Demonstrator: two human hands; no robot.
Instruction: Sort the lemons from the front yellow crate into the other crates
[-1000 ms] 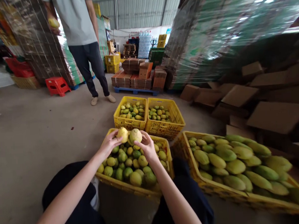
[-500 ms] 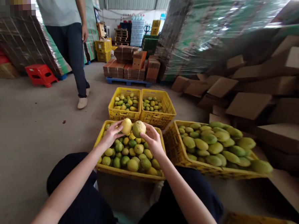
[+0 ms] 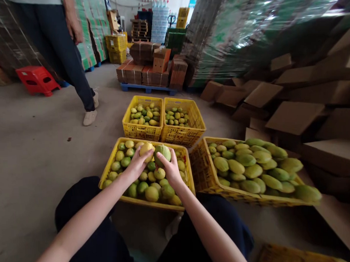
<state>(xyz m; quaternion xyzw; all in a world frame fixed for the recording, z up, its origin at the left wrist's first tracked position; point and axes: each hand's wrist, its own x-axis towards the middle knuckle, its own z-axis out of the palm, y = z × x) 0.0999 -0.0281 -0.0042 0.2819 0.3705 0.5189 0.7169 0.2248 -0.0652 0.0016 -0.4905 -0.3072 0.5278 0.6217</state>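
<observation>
Over the near yellow crate [image 3: 108,163], my left hand [image 3: 139,163] is closed around a yellow lemon [image 3: 146,151]. Right beside it, my right hand [image 3: 170,167] grips a greener lemon [image 3: 162,153], with the thumb lying across its near side. The two lemons are side by side, with little or no gap between them. Below my hands the crate holds many loose green and yellow lemons [image 3: 151,194]. My hands and forearms hide part of them.
Two yellow crates [image 3: 143,132] of similar fruit stand behind. At the right is a crate heaped with elongated green-yellow fruit [image 3: 253,171], beside piled cardboard boxes [image 3: 294,117]. A person [image 3: 62,47] stands at the left near a red stool [image 3: 38,80].
Both hands have come slightly lower and nearer, still holding the lemons. The right lemon is turned, showing a greener side. The view has tilted down, and the person at the left appears farther left.
</observation>
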